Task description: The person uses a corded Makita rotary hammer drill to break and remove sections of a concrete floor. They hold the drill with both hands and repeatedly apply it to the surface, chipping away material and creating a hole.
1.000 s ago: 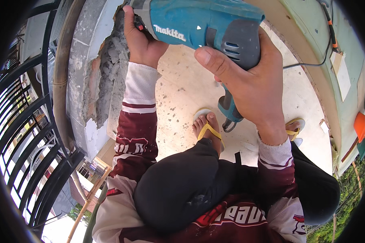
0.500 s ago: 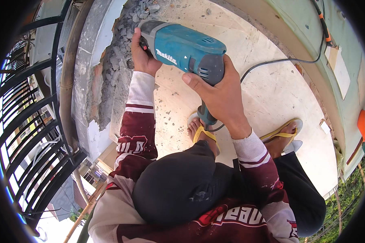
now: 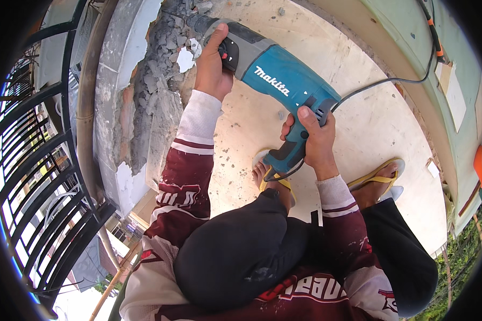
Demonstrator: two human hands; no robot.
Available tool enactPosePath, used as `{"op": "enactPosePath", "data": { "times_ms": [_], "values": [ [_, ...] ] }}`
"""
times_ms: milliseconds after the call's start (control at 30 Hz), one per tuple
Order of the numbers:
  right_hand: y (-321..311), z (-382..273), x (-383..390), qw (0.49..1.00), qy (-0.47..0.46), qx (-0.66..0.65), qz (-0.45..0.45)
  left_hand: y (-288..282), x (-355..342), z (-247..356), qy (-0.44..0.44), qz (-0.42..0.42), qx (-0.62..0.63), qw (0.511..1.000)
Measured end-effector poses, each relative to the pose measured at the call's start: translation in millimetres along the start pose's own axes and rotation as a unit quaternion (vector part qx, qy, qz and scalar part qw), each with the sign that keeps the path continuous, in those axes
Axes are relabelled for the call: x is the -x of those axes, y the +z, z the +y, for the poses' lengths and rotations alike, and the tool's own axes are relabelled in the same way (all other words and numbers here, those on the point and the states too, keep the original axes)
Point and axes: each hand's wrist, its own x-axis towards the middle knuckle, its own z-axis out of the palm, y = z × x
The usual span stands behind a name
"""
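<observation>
A teal and black rotary hammer drill [image 3: 284, 72] is held up between my two hands, tilted with its nose toward the upper left. Near the nose, my left hand [image 3: 214, 69] is closed round the front housing, thumb on top, next to a small red switch. At the rear, my right hand [image 3: 318, 134] wraps the handle, with the thumb at its top. The drill's front end points into broken grey concrete rubble [image 3: 168, 40] along the wall's base; its tip is hard to make out among the debris.
A chipped wall edge [image 3: 118, 91] and a black metal railing [image 3: 43, 166] run along the left. The drill's grey cord [image 3: 380, 80] trails right to a dark cable with orange bands [image 3: 436, 40]. My sandalled feet [image 3: 380, 179] rest on the dusty pale board [image 3: 241, 134].
The drill has turned and shifted right, showing its side and handle. My right hand has moved from the rear casing to the handle. My left hand has moved right and slightly up with it.
</observation>
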Motion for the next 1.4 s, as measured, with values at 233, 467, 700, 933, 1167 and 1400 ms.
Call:
{"op": "enactPosePath", "data": {
  "times_ms": [233,467,700,933,1167,1400],
  "values": [
    [26,-53,-26,0.995,-0.036,0.092,-0.009,14,-24,13,0.042,-0.054,0.051,0.996],
    [81,-76,-3,0.952,-0.176,0.250,0.001,-11,-23,37,0.007,-0.108,0.133,0.985],
    [69,-119,-3,0.935,-0.180,0.304,-0.031,13,-22,45,-0.035,-0.118,0.173,0.977],
    [-6,-44,28,0.998,-0.026,0.052,0.036,25,13,-14,-0.053,-0.057,0.035,0.996],
    [-4,16,8,0.996,-0.049,-0.076,-0.012,17,3,2,-0.020,-0.020,-0.041,0.999],
    [22,34,11,0.996,-0.074,-0.053,0.009,2,-4,17,-0.013,-0.036,-0.055,0.998]
  ]
}}
